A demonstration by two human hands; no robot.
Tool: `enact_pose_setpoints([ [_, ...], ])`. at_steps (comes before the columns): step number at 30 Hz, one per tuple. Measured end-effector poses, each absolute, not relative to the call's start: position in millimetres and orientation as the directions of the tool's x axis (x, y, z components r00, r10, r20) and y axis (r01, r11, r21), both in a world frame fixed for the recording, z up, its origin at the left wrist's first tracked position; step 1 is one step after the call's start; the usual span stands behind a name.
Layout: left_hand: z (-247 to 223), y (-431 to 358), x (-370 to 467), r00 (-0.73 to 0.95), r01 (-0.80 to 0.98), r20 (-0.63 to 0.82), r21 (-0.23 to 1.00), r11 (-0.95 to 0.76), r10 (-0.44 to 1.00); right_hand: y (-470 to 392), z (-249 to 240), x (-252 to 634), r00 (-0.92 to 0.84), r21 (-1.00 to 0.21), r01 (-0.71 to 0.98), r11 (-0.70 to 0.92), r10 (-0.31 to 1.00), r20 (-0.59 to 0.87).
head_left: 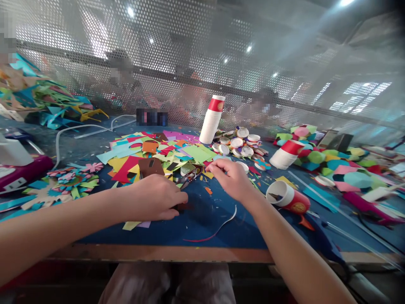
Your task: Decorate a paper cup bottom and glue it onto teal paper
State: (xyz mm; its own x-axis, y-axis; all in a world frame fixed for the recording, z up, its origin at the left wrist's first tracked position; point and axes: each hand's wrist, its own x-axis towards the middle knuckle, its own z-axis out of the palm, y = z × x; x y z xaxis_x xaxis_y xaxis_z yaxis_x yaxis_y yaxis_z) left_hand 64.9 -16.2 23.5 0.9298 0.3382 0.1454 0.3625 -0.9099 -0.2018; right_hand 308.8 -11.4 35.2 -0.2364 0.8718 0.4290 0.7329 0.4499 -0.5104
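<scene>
My left hand (160,196) is over the front of the blue table, its fingers curled and pressed together. Something small and dark brown shows at its fingertips, too blurred to name. My right hand (230,175) has thumb and forefinger pinched together; what lies between them, if anything, is too small to make out. Just beyond both hands spreads a heap of coloured paper scraps (196,154), with a brown paper piece (152,167) nearest the left hand. A thin curved paper strip (218,230), white and red, lies on the table below the hands.
A tall stack of paper cups (210,120) stands behind the scraps, beside several cut cup bottoms (237,142). To the right lie a tipped paper cup (292,202) and a blue glue gun (325,236). Paper flowers (74,179) and a magenta power strip (25,173) sit left.
</scene>
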Motion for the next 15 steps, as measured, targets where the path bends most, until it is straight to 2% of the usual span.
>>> enact_pose_setpoints([
  [7,10.0,-26.5,72.2,0.954,0.241,0.277,-0.46,-0.854,0.119,-14.9,30.9,307.5,-0.316,-0.473,0.72,0.508,0.846,0.428],
  [15,-0.2,-25.9,70.3,0.932,0.263,0.356,-0.537,-0.801,0.068,-16.8,30.9,306.9,-0.371,-0.44,0.694,0.57,0.807,0.459],
])
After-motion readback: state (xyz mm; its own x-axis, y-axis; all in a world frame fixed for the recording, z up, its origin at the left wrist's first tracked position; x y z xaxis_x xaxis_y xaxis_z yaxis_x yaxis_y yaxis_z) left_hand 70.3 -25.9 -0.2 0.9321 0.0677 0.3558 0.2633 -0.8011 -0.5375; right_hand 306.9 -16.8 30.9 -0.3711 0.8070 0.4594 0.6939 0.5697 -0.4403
